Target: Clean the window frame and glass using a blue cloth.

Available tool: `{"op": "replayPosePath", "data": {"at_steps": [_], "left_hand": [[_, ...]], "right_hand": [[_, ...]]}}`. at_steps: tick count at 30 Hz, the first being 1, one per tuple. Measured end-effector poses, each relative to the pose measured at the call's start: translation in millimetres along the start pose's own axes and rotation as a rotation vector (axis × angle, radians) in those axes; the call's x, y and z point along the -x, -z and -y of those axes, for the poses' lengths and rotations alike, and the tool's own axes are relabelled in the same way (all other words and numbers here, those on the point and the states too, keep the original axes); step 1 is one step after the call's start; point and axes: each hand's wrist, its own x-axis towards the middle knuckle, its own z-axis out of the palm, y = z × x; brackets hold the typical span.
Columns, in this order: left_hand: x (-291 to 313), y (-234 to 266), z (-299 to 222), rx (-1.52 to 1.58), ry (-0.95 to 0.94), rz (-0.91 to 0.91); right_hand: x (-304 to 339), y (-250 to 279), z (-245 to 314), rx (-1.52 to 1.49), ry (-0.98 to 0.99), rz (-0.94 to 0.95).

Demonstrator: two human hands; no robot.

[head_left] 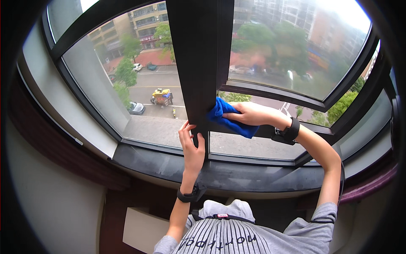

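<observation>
My right hand is closed on a bunched blue cloth. It presses the cloth against the dark window frame, where the upright post meets the crossbar. Part of the cloth hangs below my fingers. Lower on the same post, my left hand rests at its left edge, holding no loose object. Its fingers are bent and its thumb stands apart from them. Each wrist wears a black band.
An outward-tilted window pane hangs at the upper right, with an open gap beneath it. A fixed pane fills the left side. A dark sill runs below, and a purple curtain hangs at the right.
</observation>
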Motion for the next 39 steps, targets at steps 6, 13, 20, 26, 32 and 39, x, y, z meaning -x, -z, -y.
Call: {"op": "replayPosePath", "data": {"at_steps": [6,13,20,26,32,39], "left_hand": [[3,-12,2,0.043,-0.012,-0.117],[-5,-9,5,0.046,-0.026,-0.151],[-5,-4,8,0.066,-0.034,-0.141],[-4,6,7,0.135,0.015,-0.116],[-6,5,12,0.159,0.003,-0.122],[-6,12,10,0.103,-0.026,-0.116]], "right_hand": [[59,23,-22,0.022,-0.058,0.015],[105,28,-55,-0.094,-0.31,0.009],[11,-22,-10,0.097,0.164,-0.25],[-4,-22,8,0.077,0.065,-0.159],[10,-15,-14,0.062,0.153,-0.136],[53,0,-26,-0.048,-0.021,-0.139]]}}
